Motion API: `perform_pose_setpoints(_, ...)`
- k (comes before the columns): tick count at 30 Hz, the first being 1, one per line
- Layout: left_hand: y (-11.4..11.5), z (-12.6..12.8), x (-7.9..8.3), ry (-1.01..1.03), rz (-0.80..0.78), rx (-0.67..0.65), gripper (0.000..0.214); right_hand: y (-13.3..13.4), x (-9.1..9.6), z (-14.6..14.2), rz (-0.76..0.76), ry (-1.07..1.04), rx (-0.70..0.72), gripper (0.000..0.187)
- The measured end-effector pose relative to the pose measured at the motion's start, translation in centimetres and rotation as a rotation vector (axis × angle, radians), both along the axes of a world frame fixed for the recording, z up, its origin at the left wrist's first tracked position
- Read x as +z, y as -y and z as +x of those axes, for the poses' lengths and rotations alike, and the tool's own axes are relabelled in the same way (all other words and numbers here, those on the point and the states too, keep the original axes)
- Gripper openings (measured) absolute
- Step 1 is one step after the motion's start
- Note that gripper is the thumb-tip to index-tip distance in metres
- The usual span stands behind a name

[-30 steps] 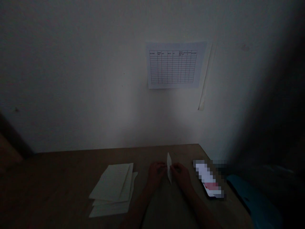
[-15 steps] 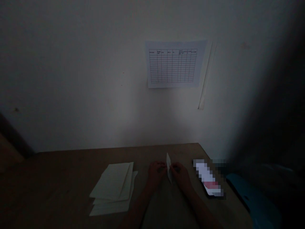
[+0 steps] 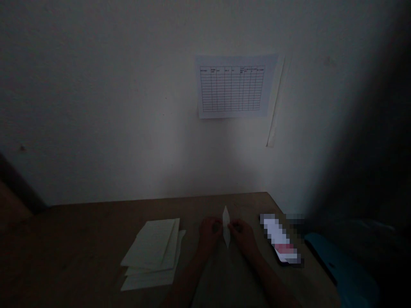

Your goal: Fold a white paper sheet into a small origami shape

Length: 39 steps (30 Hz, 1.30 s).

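Between my two hands a small folded piece of white paper [image 3: 226, 229] stands on edge, narrow and pointed at its top and bottom ends. My left hand [image 3: 210, 231] pinches it from the left side, fingers curled. From the right, my right hand [image 3: 240, 233] pinches its other side with thumb and finger. Dim light hides the exact folds. To the left of my left hand lies a loose stack of white paper sheets [image 3: 150, 246] on the table.
A phone [image 3: 279, 239], its screen blurred out, lies near the right edge of the wooden table [image 3: 86, 239]. Beyond that edge is a blue object [image 3: 343, 269], perhaps a seat. On the wall behind hangs a printed table sheet [image 3: 233, 87].
The folded paper has turned and widened slightly at its middle, its two sides bulging apart. Both hands have stayed almost in place, shifting very slightly left.
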<state>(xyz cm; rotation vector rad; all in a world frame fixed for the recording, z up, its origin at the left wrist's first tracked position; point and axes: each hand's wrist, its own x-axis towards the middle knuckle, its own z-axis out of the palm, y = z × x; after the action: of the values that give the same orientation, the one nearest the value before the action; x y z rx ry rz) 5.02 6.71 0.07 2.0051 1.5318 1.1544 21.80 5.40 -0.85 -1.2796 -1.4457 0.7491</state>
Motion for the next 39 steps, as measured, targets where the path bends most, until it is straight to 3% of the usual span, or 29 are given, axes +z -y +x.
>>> perform_pose_setpoints(14,0.23,0.39,-0.5,0.072,0.024,0.008,0.02,0.0,-0.05,-0.16,0.024,0.075,-0.006,0.023)
perform_pose_setpoints(28,0.21,0.35,-0.16,0.035,0.037,0.016,0.013,-0.22,-0.51,-0.07,0.013,0.08,0.001,0.019)
perform_pose_setpoints(39,-0.15,0.28,-0.64,0.035,0.025,0.03,0.009,0.06,0.25,-0.2,0.01,0.09,0.018,0.022)
